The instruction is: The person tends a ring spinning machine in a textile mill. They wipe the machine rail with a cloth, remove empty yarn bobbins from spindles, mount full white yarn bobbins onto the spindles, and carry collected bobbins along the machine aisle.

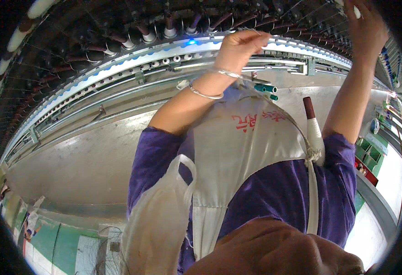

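Observation:
My left hand (242,46) is raised in front of a long spinning frame, with its thumb and fingertips pinched together. Whatever lies in that pinch is too fine to make out. Farther right and higher, my right hand (369,34) reaches up to the machine with bent fingers. A small white thing (357,12) shows among them, its kind unclear, and the dark picture rim cuts off part of the hand. Between my arms, a brown-tipped bobbin wound with white yarn (314,130) stands against my white apron (237,151). Several green tubes (266,88) stick out by the apron's edge.
A row of bobbins on spindles (170,27) curves along the machine above a pale rail (91,80). A small blue light (192,41) glows on it. Metal bars (132,110) run below, over a grey floor (86,160). Green crates (370,153) stand at right.

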Tool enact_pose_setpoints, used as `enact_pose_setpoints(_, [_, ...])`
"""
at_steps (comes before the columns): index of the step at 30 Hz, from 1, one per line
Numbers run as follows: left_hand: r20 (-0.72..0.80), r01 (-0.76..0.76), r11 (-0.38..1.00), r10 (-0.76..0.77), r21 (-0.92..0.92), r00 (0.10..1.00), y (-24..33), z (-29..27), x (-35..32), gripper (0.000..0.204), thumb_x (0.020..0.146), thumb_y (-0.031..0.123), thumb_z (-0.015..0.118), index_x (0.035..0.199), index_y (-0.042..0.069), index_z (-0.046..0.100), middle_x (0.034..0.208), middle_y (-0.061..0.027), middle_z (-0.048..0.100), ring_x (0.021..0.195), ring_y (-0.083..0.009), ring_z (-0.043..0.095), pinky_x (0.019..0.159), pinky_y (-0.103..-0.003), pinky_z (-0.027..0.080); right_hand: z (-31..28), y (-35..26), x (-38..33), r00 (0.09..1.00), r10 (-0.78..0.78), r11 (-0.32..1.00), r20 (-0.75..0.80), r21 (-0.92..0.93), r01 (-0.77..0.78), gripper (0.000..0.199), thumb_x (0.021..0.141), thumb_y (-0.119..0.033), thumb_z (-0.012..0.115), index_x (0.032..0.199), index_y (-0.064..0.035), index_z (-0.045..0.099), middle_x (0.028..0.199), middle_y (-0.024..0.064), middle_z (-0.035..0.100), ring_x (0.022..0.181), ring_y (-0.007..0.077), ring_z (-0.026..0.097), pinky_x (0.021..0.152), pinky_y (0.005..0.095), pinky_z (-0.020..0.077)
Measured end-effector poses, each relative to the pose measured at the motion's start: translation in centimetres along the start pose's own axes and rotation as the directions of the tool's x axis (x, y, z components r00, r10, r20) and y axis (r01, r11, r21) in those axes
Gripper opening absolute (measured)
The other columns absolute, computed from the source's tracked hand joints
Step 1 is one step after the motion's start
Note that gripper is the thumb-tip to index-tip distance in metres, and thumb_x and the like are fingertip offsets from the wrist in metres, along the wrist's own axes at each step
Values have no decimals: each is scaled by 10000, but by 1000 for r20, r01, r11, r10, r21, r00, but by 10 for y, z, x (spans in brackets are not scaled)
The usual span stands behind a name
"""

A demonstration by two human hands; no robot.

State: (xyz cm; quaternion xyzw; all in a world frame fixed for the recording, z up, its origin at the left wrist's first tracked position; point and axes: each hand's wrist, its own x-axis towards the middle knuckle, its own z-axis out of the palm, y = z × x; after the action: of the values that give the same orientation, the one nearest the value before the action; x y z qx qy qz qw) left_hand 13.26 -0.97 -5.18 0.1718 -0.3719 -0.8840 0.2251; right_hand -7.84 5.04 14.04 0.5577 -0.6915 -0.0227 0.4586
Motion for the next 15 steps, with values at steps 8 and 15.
enact_pose_setpoints(8, [-388,93,954,25,283,921,-42,-68,11,196,854,155,727,1001,24,733,803,-13,689,669,-55,553,611,-196,438,30,-131,-162,401,-538,-72,741,434,-898,227,905,-253,665,1035,-67,654,748,-13,611,656,77,557,586,238,438])
enact_pose_setpoints(15, [-651,299,893,-8,337,759,-56,-151,-16,170,828,147,767,922,12,723,764,-31,683,626,-82,558,572,-206,444,112,-171,-208,619,-91,109,780,626,-772,184,915,-235,641,971,-61,668,697,28,621,599,89,521,560,264,432])
